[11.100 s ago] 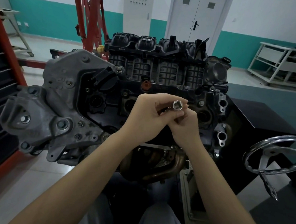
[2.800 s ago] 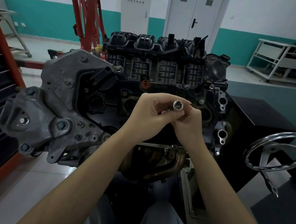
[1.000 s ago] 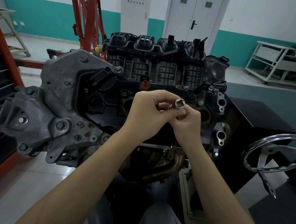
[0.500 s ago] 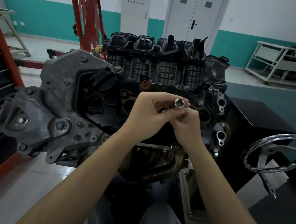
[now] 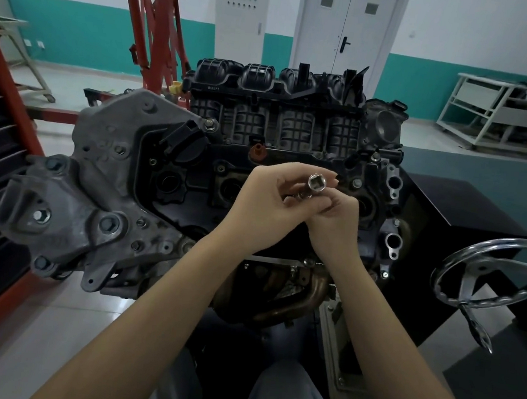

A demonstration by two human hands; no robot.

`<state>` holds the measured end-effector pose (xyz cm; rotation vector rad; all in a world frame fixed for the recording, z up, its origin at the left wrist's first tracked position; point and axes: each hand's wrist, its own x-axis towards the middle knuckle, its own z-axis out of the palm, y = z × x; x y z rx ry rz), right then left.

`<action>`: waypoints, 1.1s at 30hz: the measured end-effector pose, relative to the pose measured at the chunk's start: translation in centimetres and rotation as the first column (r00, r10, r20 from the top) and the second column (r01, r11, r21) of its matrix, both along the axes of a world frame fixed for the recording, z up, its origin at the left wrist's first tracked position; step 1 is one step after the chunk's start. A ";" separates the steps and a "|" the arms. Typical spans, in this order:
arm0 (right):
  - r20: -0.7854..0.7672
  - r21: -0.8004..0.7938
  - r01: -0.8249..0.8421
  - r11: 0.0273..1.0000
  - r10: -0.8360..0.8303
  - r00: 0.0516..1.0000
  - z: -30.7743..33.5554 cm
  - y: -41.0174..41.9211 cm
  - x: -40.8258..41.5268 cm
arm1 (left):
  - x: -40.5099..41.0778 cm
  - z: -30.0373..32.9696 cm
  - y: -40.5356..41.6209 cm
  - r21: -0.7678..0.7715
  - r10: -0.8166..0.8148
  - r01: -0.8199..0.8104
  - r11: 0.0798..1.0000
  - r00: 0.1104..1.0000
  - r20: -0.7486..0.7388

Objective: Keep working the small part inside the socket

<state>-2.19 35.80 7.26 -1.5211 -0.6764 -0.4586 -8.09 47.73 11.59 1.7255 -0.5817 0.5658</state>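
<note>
Both hands together in front of engine (image 5: pixel 219 175), mid-frame. Left hand (image 5: pixel 268 206) and right hand (image 5: pixel 334 219) fingers curled, each grip pinching chrome socket (image 5: pixel 317 182), open end facing up toward camera. Chrome handwheel (image 5: pixel 493 276) well apart at right.

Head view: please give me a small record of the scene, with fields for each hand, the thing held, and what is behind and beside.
left hand: fingers curled round the socket
right hand: pinches the socket from below
socket: shiny metal, open end facing the camera, held over the engine
engine: dark, on a stand, behind the hands
handwheel: chrome, at the right, untouched
</note>
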 end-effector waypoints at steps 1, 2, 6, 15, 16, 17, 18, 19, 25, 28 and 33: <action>0.005 0.007 -0.001 1.000 0.001 1.000 -0.1 0.0 0.0 | 0.1 0.0 -0.1 0.008 0.049 -0.049 0.999 0.999 0.017; 0.008 0.011 -0.008 1.000 0.007 1.000 -0.1 0.0 -0.1 | 0.1 -0.1 -0.2 0.010 0.087 -0.087 0.996 0.996 0.032; -0.007 -0.021 -0.036 0.999 0.035 0.999 0.0 -0.1 -0.3 | 0.2 -0.1 0.1 -0.018 0.018 -0.018 1.000 1.000 0.001; -0.002 0.010 -0.032 0.999 0.032 0.999 -0.2 0.0 0.0 | 0.2 -0.1 -0.2 0.013 0.143 -0.144 0.990 0.989 0.045; -0.001 0.003 -0.047 0.999 0.047 0.999 -0.2 -0.1 -0.1 | 0.2 0.0 -0.1 0.007 0.122 -0.122 0.992 0.992 0.042; -0.003 -0.008 -0.058 0.998 0.058 0.998 -0.1 -0.2 -0.1 | 0.1 0.0 -0.1 -0.002 0.084 -0.084 0.996 0.996 0.033; -0.007 -0.016 -0.058 0.998 0.058 0.998 -0.1 -0.2 -0.2 | 0.0 0.1 0.0 -0.007 0.042 -0.042 0.999 0.999 0.020; -0.014 -0.014 -0.045 0.999 0.045 0.999 -0.1 -0.1 -0.1 | 0.0 0.1 0.0 -0.006 0.009 -0.009 1.000 1.000 0.007; -0.015 0.020 0.011 1.000 -0.011 1.000 -0.5 0.0 0.1 | 0.1 0.1 -0.1 0.038 0.139 -0.140 0.989 0.990 0.037; -0.004 -0.009 -0.045 0.999 0.045 0.999 -0.1 -0.3 -0.2 | 0.1 0.2 -0.1 0.010 0.080 -0.080 0.997 0.997 0.012; -0.025 0.027 0.025 0.999 -0.025 0.999 0.0 0.0 0.0 | 0.0 0.0 -0.3 -0.025 0.068 -0.069 0.997 0.997 -0.027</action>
